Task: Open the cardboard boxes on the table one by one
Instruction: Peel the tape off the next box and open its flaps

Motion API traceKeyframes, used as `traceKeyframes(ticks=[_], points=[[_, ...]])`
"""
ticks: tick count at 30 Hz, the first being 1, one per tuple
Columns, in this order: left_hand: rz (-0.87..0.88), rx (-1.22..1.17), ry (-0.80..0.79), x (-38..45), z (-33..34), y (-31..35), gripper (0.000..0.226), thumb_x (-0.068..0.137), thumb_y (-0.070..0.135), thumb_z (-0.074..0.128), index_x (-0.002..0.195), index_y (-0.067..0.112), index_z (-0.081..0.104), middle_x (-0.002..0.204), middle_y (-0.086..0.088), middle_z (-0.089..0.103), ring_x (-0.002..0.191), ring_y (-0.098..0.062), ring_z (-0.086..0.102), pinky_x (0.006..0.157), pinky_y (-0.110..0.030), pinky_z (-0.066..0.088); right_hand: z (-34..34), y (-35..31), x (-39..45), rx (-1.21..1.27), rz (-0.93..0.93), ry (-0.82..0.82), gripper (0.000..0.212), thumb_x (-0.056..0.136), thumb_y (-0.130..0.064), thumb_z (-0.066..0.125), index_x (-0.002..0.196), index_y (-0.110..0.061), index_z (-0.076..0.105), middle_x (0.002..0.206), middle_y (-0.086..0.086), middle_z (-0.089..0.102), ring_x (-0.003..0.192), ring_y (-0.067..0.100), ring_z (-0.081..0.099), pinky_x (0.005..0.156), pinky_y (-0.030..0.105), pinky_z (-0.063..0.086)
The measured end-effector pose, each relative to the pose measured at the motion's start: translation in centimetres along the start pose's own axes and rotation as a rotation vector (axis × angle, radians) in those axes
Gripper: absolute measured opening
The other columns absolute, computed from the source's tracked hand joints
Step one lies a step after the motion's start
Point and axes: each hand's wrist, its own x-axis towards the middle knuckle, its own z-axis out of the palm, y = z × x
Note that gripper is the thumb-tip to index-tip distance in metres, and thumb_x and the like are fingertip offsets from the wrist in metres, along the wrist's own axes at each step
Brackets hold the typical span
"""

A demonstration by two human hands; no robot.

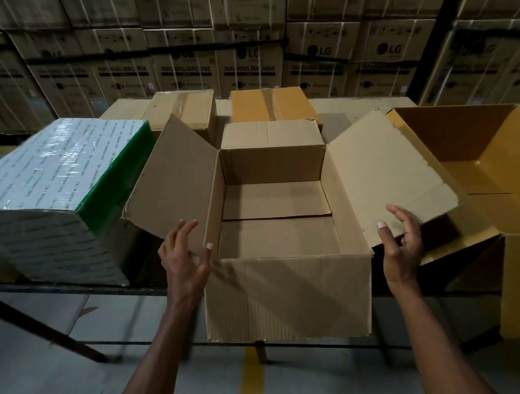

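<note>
open boxes [290,296]: 2 | taped boxes [273,104]: 3 | wrapped box [55,186]: 1

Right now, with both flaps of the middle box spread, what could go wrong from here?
1. The open plain brown cardboard box overhangs the table's near edge; pressing its flaps could tip it off.
2. The left hand pushes the left flap toward the white-and-green wrapped box, which may block it.
3. The right flap, held by the right hand, overlaps the open yellow cardboard box and could nudge it.
</note>
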Motion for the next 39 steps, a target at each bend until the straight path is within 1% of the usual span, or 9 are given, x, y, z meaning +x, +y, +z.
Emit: traceKeyframes(ticks=[3, 8, 12, 16, 20, 24, 27, 35, 39], points=[[0.068, 0.064, 0.053, 0.8, -1.0, 1.0, 0.055, 0.091, 0.027, 0.073, 0.142, 0.033, 0.053, 0.156, -0.002, 0.037, 0.142, -0.031, 0.028, 0.110, -0.061, 0.035, -0.7, -1.0, 0.9, -0.101, -0.100, -0.041, 0.048, 0.090, -0.039, 0.061, 0.132, -0.015, 0.065, 0.140, 0.004, 0.057, 0.130, 0.019, 0.052, 0.105, 0.038, 0.046], [0.223, 0.231, 0.150, 2.7, -3.5, 3.2, 0.043, 0.091, 0.027, 0.072, 0.132, 0.027, 0.062, 0.152, -0.001, 0.045, 0.142, -0.030, 0.034, 0.109, -0.048, 0.028, -1.6, -3.4, 2.0, -0.525, -0.399, -0.158, 0.047, 0.092, -0.028, 0.060, 0.137, -0.014, 0.064, 0.145, 0.009, 0.056, 0.130, 0.027, 0.055, 0.098, 0.043, 0.050], [0.280, 0.306, 0.077, 4.3, -5.2, 5.2, 0.033, 0.094, 0.035, 0.067, 0.126, 0.027, 0.066, 0.141, 0.002, 0.057, 0.129, -0.025, 0.049, 0.100, -0.048, 0.042, -1.6, -5.6, 3.4, -0.663, -0.479, -0.215, 0.044, 0.096, -0.027, 0.057, 0.138, -0.015, 0.062, 0.141, 0.007, 0.061, 0.126, 0.026, 0.058, 0.102, 0.049, 0.046], [0.379, 0.382, -0.028, 6.9, -6.2, 6.3, 0.019, 0.091, 0.033, 0.072, 0.110, 0.029, 0.073, 0.128, 0.003, 0.066, 0.110, -0.023, 0.062, 0.081, -0.042, 0.055, -1.6, -8.2, 5.7, -0.761, -0.408, -0.323, 0.042, 0.098, -0.025, 0.065, 0.139, -0.019, 0.063, 0.141, 0.006, 0.062, 0.123, 0.028, 0.061, 0.101, 0.046, 0.049], [0.438, 0.430, -0.061, 9.2, -6.9, 8.1, 0.017, 0.092, 0.032, 0.073, 0.107, 0.025, 0.077, 0.115, 0.002, 0.074, 0.085, -0.011, 0.064, 0.059, -0.024, 0.046, -1.6, -10.6, 8.3, -0.842, -0.335, -0.415, 0.040, 0.100, -0.032, 0.063, 0.140, -0.025, 0.062, 0.138, 0.001, 0.062, 0.114, 0.024, 0.063, 0.088, 0.036, 0.049], [0.366, 0.434, -0.198, 12.4, -6.3, 8.9, 0.026, 0.094, 0.048, 0.065, 0.107, 0.028, 0.075, 0.104, 0.006, 0.076, 0.080, -0.007, 0.069, 0.065, -0.032, 0.061, -0.6, -11.4, 12.0, -0.915, -0.245, -0.541, 0.036, 0.100, -0.040, 0.064, 0.134, -0.030, 0.066, 0.128, -0.002, 0.068, 0.104, 0.018, 0.064, 0.078, 0.033, 0.051], [0.322, 0.468, -0.276, 15.0, -5.2, 9.6, 0.031, 0.094, 0.054, 0.062, 0.105, 0.028, 0.074, 0.091, 0.005, 0.076, 0.072, -0.007, 0.071, 0.061, -0.038, 0.064, 1.0, -11.0, 14.7, -0.932, -0.137, -0.631, 0.030, 0.099, -0.041, 0.064, 0.126, -0.029, 0.069, 0.120, -0.002, 0.070, 0.096, 0.016, 0.063, 0.073, 0.033, 0.054], [0.206, 0.576, -0.455, 20.3, -2.0, 12.6, 0.026, 0.095, 0.043, 0.067, 0.102, 0.019, 0.072, 0.088, 0.000, 0.070, 0.077, -0.014, 0.069, 0.069, -0.034, 0.063, 5.4, -10.7, 20.2, -0.941, -0.081, -0.699, 0.027, 0.099, -0.037, 0.067, 0.120, -0.023, 0.074, 0.117, 0.003, 0.072, 0.098, 0.022, 0.064, 0.084, 0.041, 0.058], [0.180, 0.579, -0.483, 21.6, -1.1, 12.9, 0.026, 0.095, 0.042, 0.066, 0.103, 0.018, 0.072, 0.089, 0.001, 0.070, 0.077, -0.013, 0.069, 0.064, -0.027, 0.057, 7.1, -10.2, 21.7, -0.966, -0.065, -0.701, 0.027, 0.097, -0.038, 0.068, 0.118, -0.023, 0.076, 0.107, 0.003, 0.072, 0.088, 0.022, 0.068, 0.078, 0.039, 0.062]])
